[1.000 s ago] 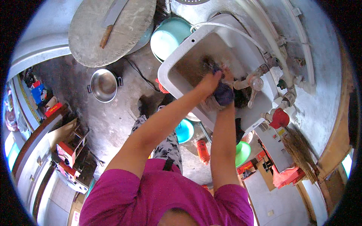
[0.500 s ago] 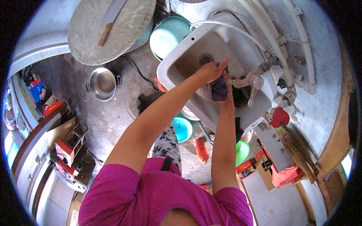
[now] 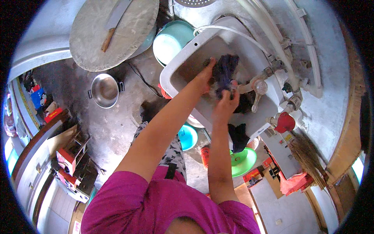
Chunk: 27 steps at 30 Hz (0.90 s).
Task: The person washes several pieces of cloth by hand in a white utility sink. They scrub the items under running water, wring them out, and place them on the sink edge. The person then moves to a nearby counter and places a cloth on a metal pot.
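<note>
A wet, dark cloth [image 3: 225,72] hangs bunched between my hands over the grey sink [image 3: 168,80], just by the tap [image 3: 255,86]. My right hand [image 3: 227,103] is closed on its near end, fingers pinching the fabric. At the cloth's left side is my left hand [image 3: 205,77], one digit pointing up along it; its other fingers are partly hidden but appear to grip the cloth. More dark fabric lies in the sink right of my right hand. Another black cloth [image 3: 238,137] drapes over the sink's near edge.
A pale green bucket [image 3: 168,46] stands left of the sink. Beyond it, a knife [image 3: 113,25] lies on a round board [image 3: 87,43]. On the floor are a steel pot [image 3: 105,91], a blue basin [image 3: 187,137] and a green basin [image 3: 244,162]. Pipes line the right wall.
My right hand has moved toward me and the left hand has shifted slightly left. The dark cloth, earlier bunched low between the hands, now stretches farther up into the sink.
</note>
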Each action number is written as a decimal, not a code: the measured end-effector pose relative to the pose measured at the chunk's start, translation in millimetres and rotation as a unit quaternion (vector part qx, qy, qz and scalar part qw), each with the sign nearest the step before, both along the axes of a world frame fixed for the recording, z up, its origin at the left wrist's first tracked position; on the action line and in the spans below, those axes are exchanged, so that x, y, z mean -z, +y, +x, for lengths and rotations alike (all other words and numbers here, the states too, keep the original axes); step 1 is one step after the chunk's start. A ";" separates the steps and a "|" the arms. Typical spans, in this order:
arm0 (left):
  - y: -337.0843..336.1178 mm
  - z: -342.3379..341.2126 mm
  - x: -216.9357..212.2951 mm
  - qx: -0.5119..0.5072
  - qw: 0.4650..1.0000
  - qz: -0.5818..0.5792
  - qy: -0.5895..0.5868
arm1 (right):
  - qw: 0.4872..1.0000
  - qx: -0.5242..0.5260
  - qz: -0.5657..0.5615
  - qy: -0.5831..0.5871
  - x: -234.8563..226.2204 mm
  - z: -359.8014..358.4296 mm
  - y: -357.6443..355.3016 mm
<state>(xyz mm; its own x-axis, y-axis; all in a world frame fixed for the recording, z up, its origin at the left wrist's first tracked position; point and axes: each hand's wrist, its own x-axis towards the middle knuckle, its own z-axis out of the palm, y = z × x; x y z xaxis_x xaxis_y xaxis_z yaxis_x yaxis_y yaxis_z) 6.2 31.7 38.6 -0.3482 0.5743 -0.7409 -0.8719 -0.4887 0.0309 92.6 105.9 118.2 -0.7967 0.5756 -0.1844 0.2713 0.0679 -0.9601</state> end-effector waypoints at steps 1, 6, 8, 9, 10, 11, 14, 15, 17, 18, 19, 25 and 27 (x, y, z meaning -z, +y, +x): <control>1.1 -0.7 6.2 0.010 0.997 -0.066 0.026 | 0.999 -0.023 0.042 0.000 -7.7 7.2 -18.0; 21.5 39.7 8.6 -0.019 0.982 -0.135 0.130 | 0.990 0.000 0.126 -0.059 59.9 -25.5 24.2; 31.4 51.1 -24.3 -0.009 0.986 -0.108 0.127 | 0.941 -0.059 -0.331 -0.037 56.9 -22.8 65.2; 35.5 55.1 -40.8 0.000 0.989 -0.091 0.116 | 0.900 -0.010 -0.435 -0.033 51.1 -23.5 60.6; 35.5 56.6 -39.2 -0.025 0.974 -0.153 0.164 | 0.844 0.043 -0.533 -0.032 43.5 -27.8 49.1; 31.5 47.4 -34.2 -0.018 0.970 -0.179 0.165 | 0.924 0.025 -0.379 -0.029 48.5 -21.2 32.8; -2.0 5.3 -5.7 0.002 0.952 -0.262 0.159 | 0.984 0.046 -0.107 -0.134 32.6 -5.9 -21.2; -10.5 8.6 -2.1 -0.023 0.969 -0.209 0.133 | 0.990 0.022 -0.038 -0.132 38.3 -9.7 -24.4; -14.2 21.0 -7.6 -0.058 0.992 -0.085 0.077 | 0.985 -0.010 0.112 -0.129 62.6 -23.4 -20.9; -3.9 26.0 -19.2 -0.011 0.986 -0.146 0.084 | 0.984 -0.013 0.138 -0.113 90.9 -33.3 9.9; 8.2 31.4 -30.8 0.042 0.975 -0.202 0.087 | 0.981 -0.013 0.166 -0.097 117.6 -41.8 43.7; -12.1 31.3 -52.6 0.040 0.993 -0.105 0.017 | 0.964 0.098 -0.244 -0.030 77.2 -54.7 55.6; -16.9 20.9 -38.3 0.035 0.999 -0.035 0.010 | 0.983 0.067 -0.166 -0.034 27.2 -30.8 15.7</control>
<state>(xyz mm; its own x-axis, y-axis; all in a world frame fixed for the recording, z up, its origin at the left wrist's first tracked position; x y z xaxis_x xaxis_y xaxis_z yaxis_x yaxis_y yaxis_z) 27.1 14.9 77.0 -0.3245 0.5444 -0.7735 -0.9028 -0.4223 0.0815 61.7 121.6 91.1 -0.6973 0.5737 -0.4297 0.3201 -0.2872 -0.9028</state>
